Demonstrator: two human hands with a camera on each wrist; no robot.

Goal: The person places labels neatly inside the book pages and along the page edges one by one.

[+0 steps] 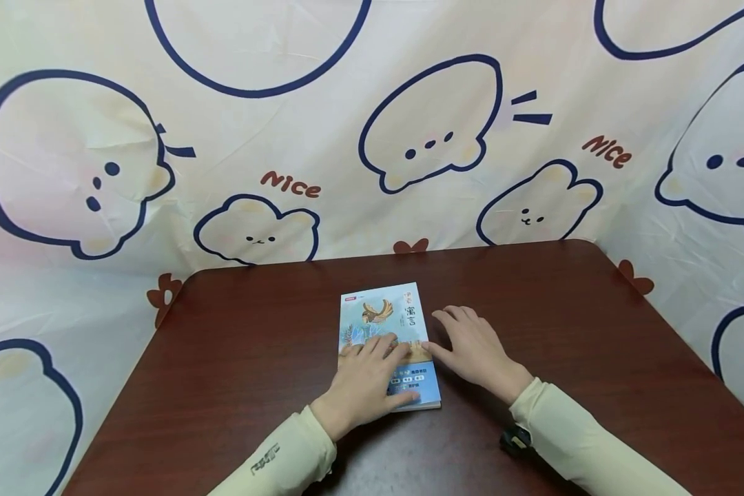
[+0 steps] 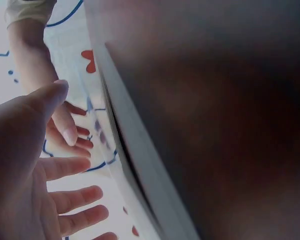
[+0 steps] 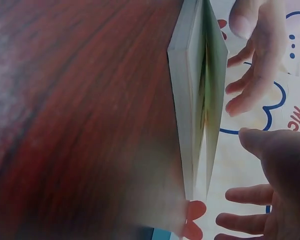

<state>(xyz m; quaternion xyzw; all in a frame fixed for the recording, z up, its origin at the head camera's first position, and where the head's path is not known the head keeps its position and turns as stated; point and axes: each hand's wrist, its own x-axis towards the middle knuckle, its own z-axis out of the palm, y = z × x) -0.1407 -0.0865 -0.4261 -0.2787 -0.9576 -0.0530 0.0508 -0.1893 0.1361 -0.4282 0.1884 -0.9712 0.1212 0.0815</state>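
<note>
And here's the left hand [image 1: 367,379], fingers spread apart, stretched over the lower half of the book [image 1: 403,328]; whether every fingertip presses the cover, I can't tell. Over to the right hand [image 1: 477,348]: fingers straight and apart, nothing gripped, thumb tip right by the book's right edge. Under those left fingers, the book lies flat, light-blue cover up, a brown bird drawn just beyond the fingertips, and from the right wrist the cover shows parted slightly from the pages! Back from the fingers, pale sleeves [image 1: 585,441], a black device [image 1: 516,439] beneath the right cuff. All around the fingers, dark reddish-brown table [image 1: 266,344]. And farthest beyond the fingertips, a pale backdrop [image 1: 335,138], navy-outlined animals, red "Nice" lettering!
</note>
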